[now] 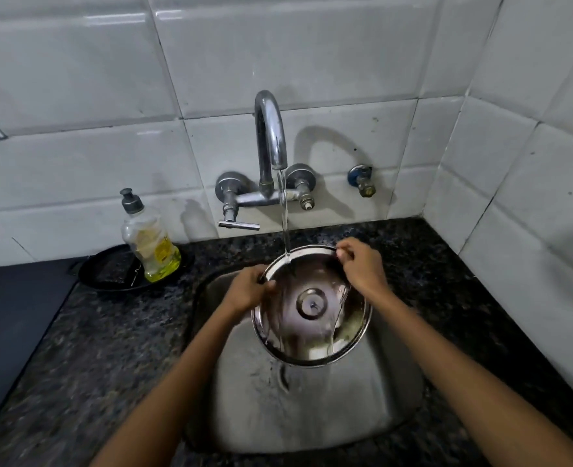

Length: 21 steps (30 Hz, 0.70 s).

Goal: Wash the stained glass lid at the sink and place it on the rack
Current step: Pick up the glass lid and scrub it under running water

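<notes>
A round glass lid (312,332) with a metal rim is tilted over the steel sink (389,392), its underside facing me. Water from the chrome tap (271,136) falls on its upper edge and runs down the glass. My left hand (249,291) grips the lid's upper left rim. My right hand (362,264) pinches the upper right rim. Yellowish stains show on the lid's lower right part.
A dish soap bottle (150,241) with yellow liquid stands on a black round tray (109,274) left of the sink. Dark speckled granite counter (93,348) surrounds the sink. White tiled walls close in at the back and right. A dark cooktop (5,318) lies at far left.
</notes>
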Each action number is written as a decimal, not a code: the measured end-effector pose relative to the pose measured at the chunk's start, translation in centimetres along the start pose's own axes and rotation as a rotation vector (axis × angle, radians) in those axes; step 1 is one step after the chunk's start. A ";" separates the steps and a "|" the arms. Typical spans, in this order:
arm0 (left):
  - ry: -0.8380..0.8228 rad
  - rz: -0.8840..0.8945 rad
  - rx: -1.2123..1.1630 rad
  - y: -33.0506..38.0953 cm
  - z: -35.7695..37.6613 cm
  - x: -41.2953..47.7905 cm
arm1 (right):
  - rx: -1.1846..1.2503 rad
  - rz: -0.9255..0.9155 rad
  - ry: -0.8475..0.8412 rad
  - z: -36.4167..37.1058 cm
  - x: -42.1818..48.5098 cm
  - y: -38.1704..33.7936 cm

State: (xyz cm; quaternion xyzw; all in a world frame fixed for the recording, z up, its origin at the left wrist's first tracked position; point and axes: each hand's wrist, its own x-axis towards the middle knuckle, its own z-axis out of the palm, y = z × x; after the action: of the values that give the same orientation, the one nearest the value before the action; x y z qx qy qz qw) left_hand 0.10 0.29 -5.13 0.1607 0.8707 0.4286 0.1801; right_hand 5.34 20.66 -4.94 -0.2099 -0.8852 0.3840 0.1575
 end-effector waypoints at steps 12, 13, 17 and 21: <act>0.097 -0.505 -0.736 2.5 -0.9 -0.8 | -0.353 -0.317 -0.265 2.3 -7.8 -4.1; 0.057 -0.526 -0.747 2.6 -1.8 -1.1 | -0.331 -0.297 -0.237 2.2 -6.9 -4.8; 0.052 -0.509 -0.656 2.7 -5.3 -0.3 | -0.144 -0.111 -0.259 2.9 -2.8 -6.6; 0.289 -0.359 -0.482 3.7 -6.6 0.0 | 0.106 0.097 -0.323 3.7 -1.0 -6.8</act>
State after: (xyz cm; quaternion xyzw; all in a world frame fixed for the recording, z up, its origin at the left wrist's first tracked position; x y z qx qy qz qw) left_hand -2.37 -2.07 1.59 -0.1048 0.7751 0.6021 0.1603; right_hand 2.85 13.73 -2.45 -0.1795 -0.8663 0.4661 0.0054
